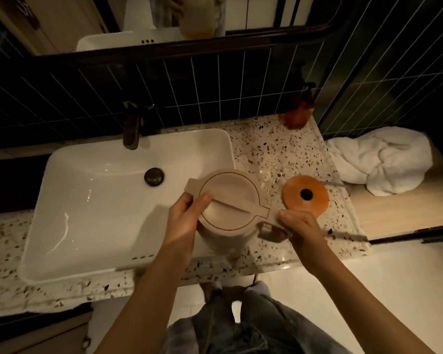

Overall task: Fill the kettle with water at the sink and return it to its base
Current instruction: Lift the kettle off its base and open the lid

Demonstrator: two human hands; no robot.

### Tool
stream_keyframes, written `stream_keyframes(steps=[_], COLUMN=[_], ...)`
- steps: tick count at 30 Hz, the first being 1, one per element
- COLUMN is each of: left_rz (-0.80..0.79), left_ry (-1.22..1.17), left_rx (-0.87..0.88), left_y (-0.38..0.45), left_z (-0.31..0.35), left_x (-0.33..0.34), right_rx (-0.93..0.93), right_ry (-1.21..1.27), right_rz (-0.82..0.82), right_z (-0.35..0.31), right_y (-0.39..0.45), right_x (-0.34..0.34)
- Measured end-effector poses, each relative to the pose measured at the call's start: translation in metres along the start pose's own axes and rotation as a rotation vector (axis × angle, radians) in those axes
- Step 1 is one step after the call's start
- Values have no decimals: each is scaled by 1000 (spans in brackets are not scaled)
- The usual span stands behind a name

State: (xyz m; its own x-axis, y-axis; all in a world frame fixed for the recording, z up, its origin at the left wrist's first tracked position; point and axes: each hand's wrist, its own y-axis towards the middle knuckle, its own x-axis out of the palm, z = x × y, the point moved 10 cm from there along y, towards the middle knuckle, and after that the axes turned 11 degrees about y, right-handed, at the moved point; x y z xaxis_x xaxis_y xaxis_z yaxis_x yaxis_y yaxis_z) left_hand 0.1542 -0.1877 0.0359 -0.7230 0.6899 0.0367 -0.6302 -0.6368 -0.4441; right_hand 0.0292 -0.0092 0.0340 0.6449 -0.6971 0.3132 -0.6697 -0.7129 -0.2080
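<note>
Kettle [229, 208] sits at the sink's [92, 200] right-hand edge, straddling rim and speckled counter [279, 152], lid closed by the look of it; big risk first: from here it has to swing towards ten o'clock, under the tap [132, 129], and a kettle perched half on a curved rim could tip or slide into the basin if either grip slackens; next worry, the lid; if it isn't opened before the tap runs, water just sheets off the top and over the counter; smaller one, the orange disc [305, 195] just beside it at three o'clock could get knocked by the handle; whether that disc is the base, I cannot tell. Now the hands: left hand [187, 221] is at the kettle's nine o'clock, thumb laid over the lid's edge, fingers wrapped round the body; right hand [298, 226] at four o'clock, closed round the handle [269, 229], fingers curled through it.
</note>
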Motion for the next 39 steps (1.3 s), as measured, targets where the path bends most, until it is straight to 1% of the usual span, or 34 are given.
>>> stream_keyframes(steps=[3,6,10,14,19,22,31,33,35,37,39], left_rz=[-60,-81,-84,-80,41,88,110,183,239,237,202], left_ry=[35,77,156,232,245,254,253,346,471,565,602], left_rx=[21,-4,12,51,64,67,126,177,272,372,425], left_y=[-1,-4,-9,-14,-17,-19,-24,-28,-36,-45,-51], left_z=[-5,-14,-17,-13,-10,-7,9,19,36,53,65], left_x=[0,-1,0,2,-8,-11,-11,-15,-14,-6,6], right_rx=[-9,-16,-26,-9,51,70,83,78,73,66,54], right_ry=[-7,6,38,-24,-43,-87,-115,-125,-124,-111,-98], right_rz=[53,109,106,88,-25,-58,-109,-102,-106,-112,-129], right_z=[9,14,20,14,10,10,13,10,10,10,9], right_y=[-11,-19,-25,-26,-30,-28,-26,-25,-24,-23,-23], right_x=[-1,-7,-10,-11,-2,1,3,4,4,3,3])
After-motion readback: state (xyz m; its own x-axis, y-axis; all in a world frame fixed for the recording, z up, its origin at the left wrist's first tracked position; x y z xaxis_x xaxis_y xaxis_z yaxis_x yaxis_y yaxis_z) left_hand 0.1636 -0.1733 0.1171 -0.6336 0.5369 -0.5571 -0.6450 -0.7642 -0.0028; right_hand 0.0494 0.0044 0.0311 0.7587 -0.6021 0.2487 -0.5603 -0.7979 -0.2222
